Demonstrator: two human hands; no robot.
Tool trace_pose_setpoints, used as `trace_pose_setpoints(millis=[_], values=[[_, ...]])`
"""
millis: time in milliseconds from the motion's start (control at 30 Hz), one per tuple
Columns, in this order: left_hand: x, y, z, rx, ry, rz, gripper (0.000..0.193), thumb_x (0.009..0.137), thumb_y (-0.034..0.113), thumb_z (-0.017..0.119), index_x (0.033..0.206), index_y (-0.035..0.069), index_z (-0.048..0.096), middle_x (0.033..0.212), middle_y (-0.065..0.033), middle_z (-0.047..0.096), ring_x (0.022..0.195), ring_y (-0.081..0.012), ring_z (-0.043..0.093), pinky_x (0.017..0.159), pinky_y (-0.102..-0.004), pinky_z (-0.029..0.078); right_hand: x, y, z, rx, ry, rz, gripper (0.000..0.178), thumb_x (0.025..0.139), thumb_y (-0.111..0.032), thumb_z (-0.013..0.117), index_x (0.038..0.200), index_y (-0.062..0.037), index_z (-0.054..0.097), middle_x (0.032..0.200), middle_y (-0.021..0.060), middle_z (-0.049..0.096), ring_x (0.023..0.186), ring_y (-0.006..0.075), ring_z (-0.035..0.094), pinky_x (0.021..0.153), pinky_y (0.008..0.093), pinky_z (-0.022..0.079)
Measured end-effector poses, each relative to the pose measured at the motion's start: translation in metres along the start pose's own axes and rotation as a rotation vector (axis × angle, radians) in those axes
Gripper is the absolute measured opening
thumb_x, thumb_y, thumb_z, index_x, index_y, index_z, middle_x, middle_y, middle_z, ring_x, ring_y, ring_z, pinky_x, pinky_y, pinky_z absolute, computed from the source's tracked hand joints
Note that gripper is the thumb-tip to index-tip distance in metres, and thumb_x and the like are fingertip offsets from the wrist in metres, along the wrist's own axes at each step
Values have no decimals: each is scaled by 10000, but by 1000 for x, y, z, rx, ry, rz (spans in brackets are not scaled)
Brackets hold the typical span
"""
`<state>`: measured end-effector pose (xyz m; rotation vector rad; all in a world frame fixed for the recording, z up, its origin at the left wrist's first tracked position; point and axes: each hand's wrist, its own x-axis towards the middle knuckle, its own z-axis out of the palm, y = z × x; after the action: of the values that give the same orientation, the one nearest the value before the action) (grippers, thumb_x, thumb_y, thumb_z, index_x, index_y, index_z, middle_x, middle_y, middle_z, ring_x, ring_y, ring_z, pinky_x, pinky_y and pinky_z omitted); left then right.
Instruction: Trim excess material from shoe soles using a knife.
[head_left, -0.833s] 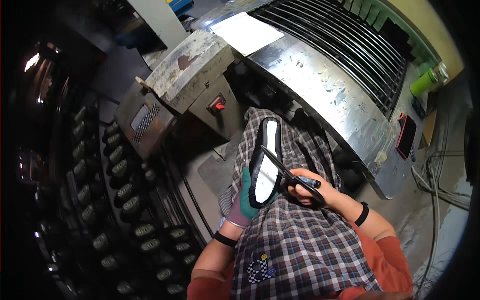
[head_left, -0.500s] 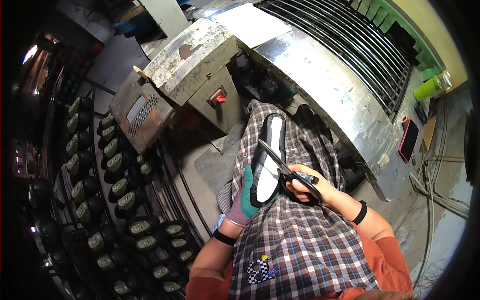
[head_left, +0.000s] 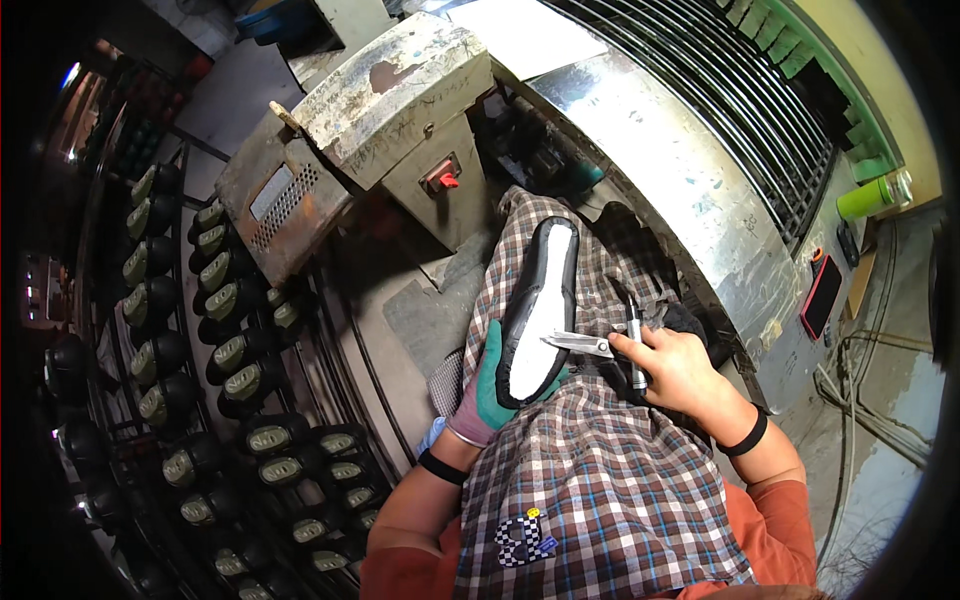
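A black shoe upper point(head_left: 514, 335) lies bottom up across my lap, its white sole-side insert point(head_left: 546, 320) showing and its toe pointing away. My left hand point(head_left: 490, 385), in a green and mauve glove, wraps round the near left end of the upper. From the right, my bare right hand point(head_left: 675, 365) grips a pair of scissors point(head_left: 585, 343). Their silver blades point left over the white insert; whether they touch it I cannot tell. A slim silver pen-like stick point(head_left: 635, 345) with a dark tip also sticks out of the same hand, crosswise to the blades.
A checked apron point(head_left: 590, 480) covers my lap. Ahead stand a worn metal box with a red switch point(head_left: 442, 180) and a metal machine table point(head_left: 680, 150) with rollers. On its right edge lies a red-edged phone point(head_left: 820, 297) near a green bottle point(head_left: 870, 197). Racks of black shoes point(head_left: 240, 365) fill the left.
My right hand has shifted right and turned, swinging the scissors from pointing up along the upper to lying across it. The upper has tilted slightly in my left hand.
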<state>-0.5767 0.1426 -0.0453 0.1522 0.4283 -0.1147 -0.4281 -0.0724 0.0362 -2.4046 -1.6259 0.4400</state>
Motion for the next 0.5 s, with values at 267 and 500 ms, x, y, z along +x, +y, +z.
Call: trace_pose_setpoints(millis=[267,500], values=[[-2,6,-25,-2,0,-117,700,923,586,438,1432,112,358,1353,-149,495,1149,-314,563,917,-443,516,8,0,-19,-191,-72,-93,707,600,-79,708,1280,-168,537,843,115,594,712,285,613,581,375,508],[-3,10,-11,148,8,-51,695,920,579,450,1427,110,370,1331,-134,517,1148,-289,568,901,-417,524,15,16,17,539,-27,3,613,595,-42,676,1199,-121,605,958,161,638,841,327,648,706,407,531]])
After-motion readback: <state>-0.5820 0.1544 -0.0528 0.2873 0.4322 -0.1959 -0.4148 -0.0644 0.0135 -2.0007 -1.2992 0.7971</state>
